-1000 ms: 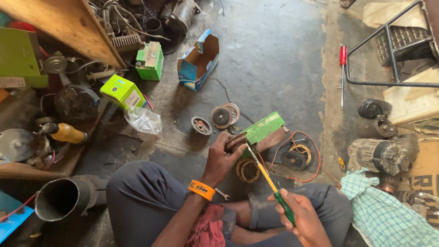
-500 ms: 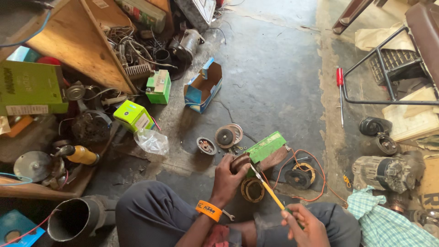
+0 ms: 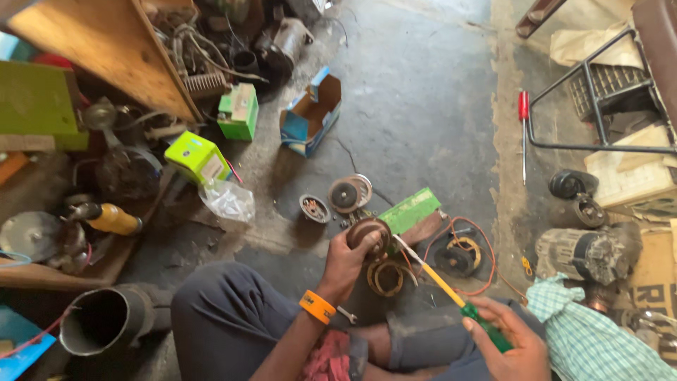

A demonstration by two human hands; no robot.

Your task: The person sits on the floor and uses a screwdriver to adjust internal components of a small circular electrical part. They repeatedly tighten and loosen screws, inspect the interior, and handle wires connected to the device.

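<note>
Nearest the camera, the right hand (image 3: pixel 509 346) was wrapped tight round the green handle of a screwdriver (image 3: pixel 451 296), its yellow shaft angled up w/ the tip at the round brown motor part (image 3: pixel 369 235). The left hand (image 3: pixel 345 262), orange wristband (image 3: pixel 316 306) on it, had fingers curled and pinching that part, held just above the floor over a copper coil ring (image 3: pixel 385 277). Judging by the layout, the job looked mid-way – the unit was already apart, w/ pieces spread about, and the part in hand was being worked at w/ the tip; putting it back together looked not yet begun. Just beyond lay a green flat box (image 3: pixel 410 209), a round disc (image 3: pixel 350 193) and a small bearing cup (image 3: pixel 314 208). Farther off – an open blue carton (image 3: pixel 310 113), and a red-handled screwdriver (image 3: pixel 523 134) lying unused, well apart.
</note>
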